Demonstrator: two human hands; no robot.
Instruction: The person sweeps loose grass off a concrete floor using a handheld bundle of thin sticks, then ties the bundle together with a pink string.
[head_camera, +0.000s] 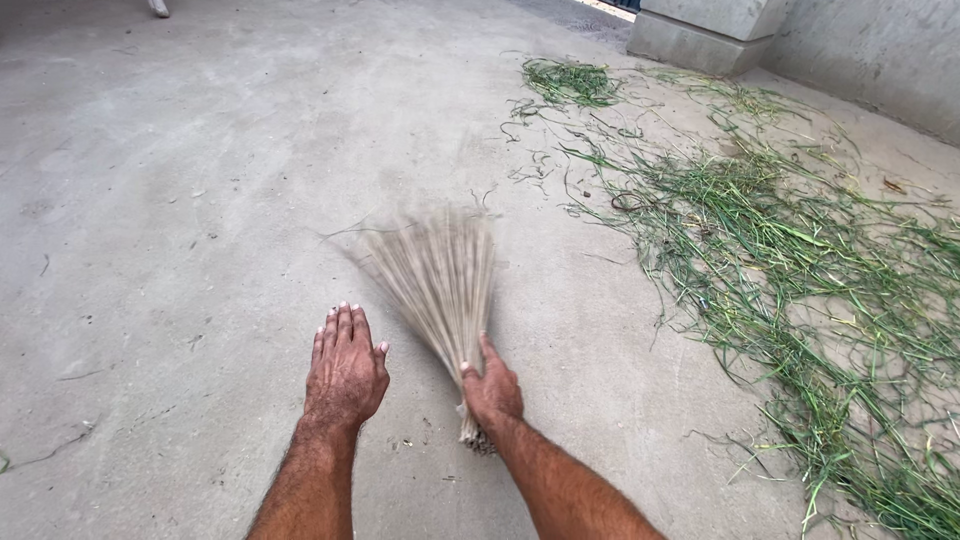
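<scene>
My right hand (492, 388) grips the bound end of a short stick broom (440, 275). Its pale bristles fan out away from me over the concrete floor (200, 200) and look blurred from motion. My left hand (345, 368) hovers flat just left of the broom, palm down, fingers together and extended, holding nothing. Cut green grass (790, 260) lies scattered over the floor to the right of the broom, apart from the bristles.
A concrete block (700, 30) and a grey wall (880, 50) stand at the top right beyond the grass. A small clump of grass (570, 82) lies farther off. Thin cracks and bits of debris mark the floor at the left.
</scene>
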